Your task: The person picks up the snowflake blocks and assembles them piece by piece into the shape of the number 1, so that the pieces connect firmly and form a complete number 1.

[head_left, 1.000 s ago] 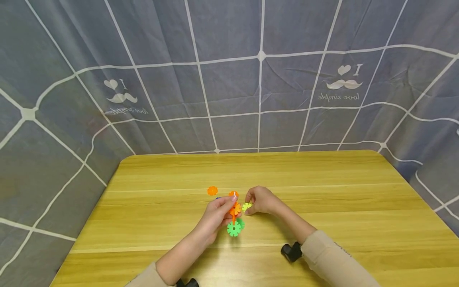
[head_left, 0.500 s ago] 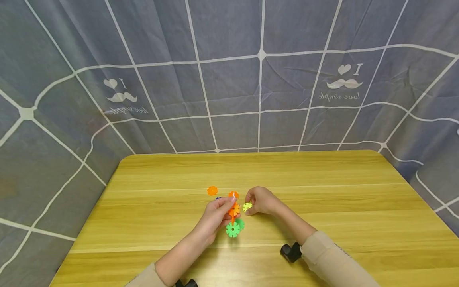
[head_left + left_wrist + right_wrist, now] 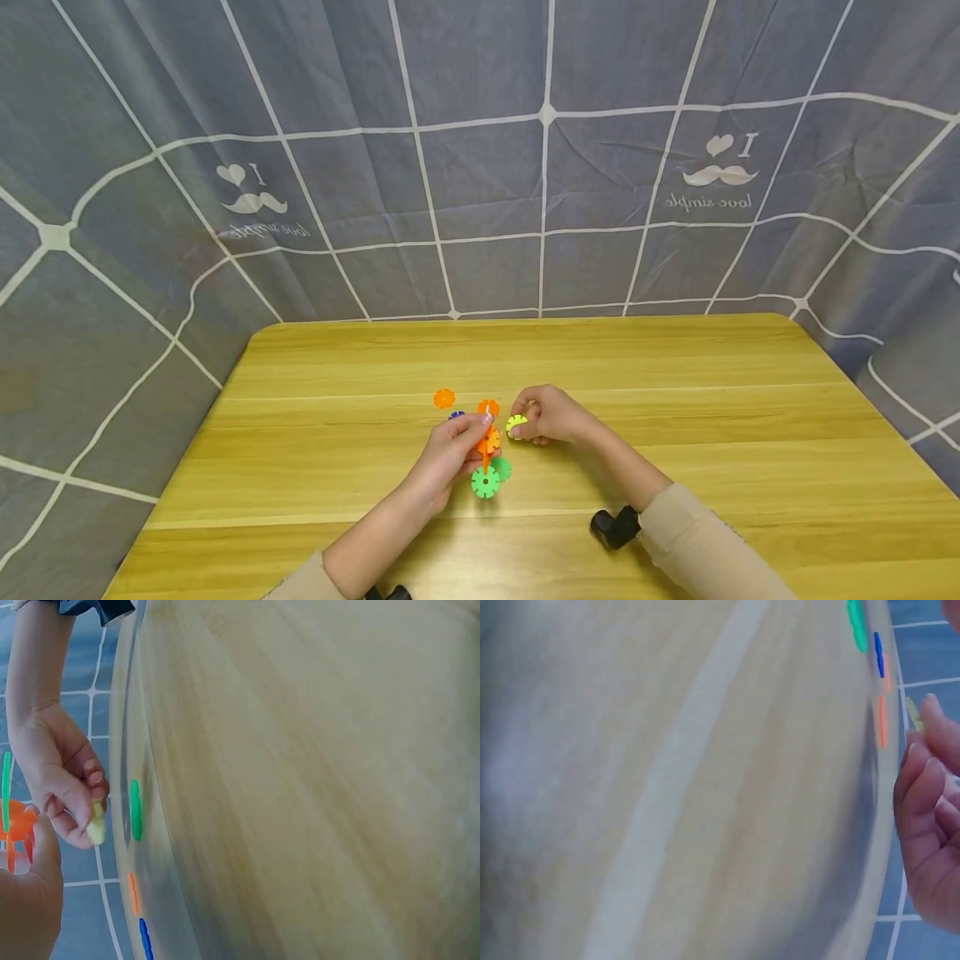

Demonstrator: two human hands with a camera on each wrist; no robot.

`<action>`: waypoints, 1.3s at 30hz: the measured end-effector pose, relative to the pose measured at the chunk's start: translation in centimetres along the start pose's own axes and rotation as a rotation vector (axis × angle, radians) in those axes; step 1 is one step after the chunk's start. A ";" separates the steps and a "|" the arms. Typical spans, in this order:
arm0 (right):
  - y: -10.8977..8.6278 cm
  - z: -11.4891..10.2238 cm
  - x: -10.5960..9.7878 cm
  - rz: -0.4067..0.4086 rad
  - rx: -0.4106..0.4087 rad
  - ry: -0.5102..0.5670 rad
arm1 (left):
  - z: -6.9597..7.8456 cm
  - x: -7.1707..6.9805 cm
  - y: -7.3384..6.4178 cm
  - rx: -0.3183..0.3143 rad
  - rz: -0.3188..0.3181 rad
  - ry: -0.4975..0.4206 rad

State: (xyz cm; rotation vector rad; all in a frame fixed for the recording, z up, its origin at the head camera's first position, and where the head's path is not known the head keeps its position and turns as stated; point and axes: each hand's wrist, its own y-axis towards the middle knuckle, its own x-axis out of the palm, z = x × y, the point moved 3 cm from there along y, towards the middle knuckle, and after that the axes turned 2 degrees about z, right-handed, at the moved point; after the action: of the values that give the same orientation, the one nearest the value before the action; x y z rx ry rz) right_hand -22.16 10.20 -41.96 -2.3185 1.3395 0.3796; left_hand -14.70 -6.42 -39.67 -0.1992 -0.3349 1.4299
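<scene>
My left hand (image 3: 450,450) grips a small build of slotted plastic discs. An orange snowflake disc (image 3: 489,439) shows by its fingertips, and a bright green disc (image 3: 485,482) hangs at the near end. In the left wrist view the build's green disc (image 3: 6,791) stands edge-on above the orange part (image 3: 22,821). Just to the right, my right hand (image 3: 553,415) pinches a yellow snowflake disc (image 3: 515,426) between thumb and fingers, apart from the build. The right wrist view shows only a sliver of that yellow disc (image 3: 914,714) beside the thumb.
On the wooden table (image 3: 675,392) lie an orange disc (image 3: 444,398), another orange disc (image 3: 488,407) behind the left hand, a partly hidden blue disc (image 3: 456,414) and a green disc (image 3: 502,469). A grey checked curtain (image 3: 480,192) surrounds the table. Black wrist mounts (image 3: 615,527) sit at the sleeves.
My right hand has shifted slightly up and turned the yellow disc, its fingers now more curled. The green end of the build in my left hand has dipped a little toward the front.
</scene>
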 end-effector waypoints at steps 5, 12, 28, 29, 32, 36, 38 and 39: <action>0.0 -0.3 -0.7 -0.005 -0.018 0.163 | -0.1 0.2 0.1 -0.006 0.006 0.007; -0.6 -2.0 -1.5 0.010 -0.128 0.229 | -0.5 0.4 0.1 -0.011 -0.015 0.024; -1.4 -4.1 -1.2 -0.045 -0.192 0.206 | -0.5 0.9 -0.2 0.030 -0.085 0.027; -1.4 -4.2 -1.2 -0.050 -0.193 0.202 | -0.5 0.9 -0.2 0.038 -0.090 0.026; -1.5 -4.3 -1.3 -0.070 -0.200 0.189 | -0.5 1.0 -0.2 0.056 -0.109 0.030; -1.4 -4.5 -1.4 -0.103 -0.191 0.170 | -0.5 1.1 -0.2 0.061 -0.123 0.039; -1.3 -4.7 -1.5 -0.115 -0.174 0.169 | -0.5 1.2 -0.3 0.067 -0.115 0.048; -1.3 -4.7 -1.5 -0.119 -0.166 0.171 | -0.5 1.2 -0.3 0.073 -0.108 0.049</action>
State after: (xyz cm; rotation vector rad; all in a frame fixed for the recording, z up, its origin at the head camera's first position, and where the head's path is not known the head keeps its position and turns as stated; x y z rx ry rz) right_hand -21.68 9.54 -36.89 -2.6059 1.2813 0.2684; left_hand -14.10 -5.22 -39.88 -0.1540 -0.2489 1.3258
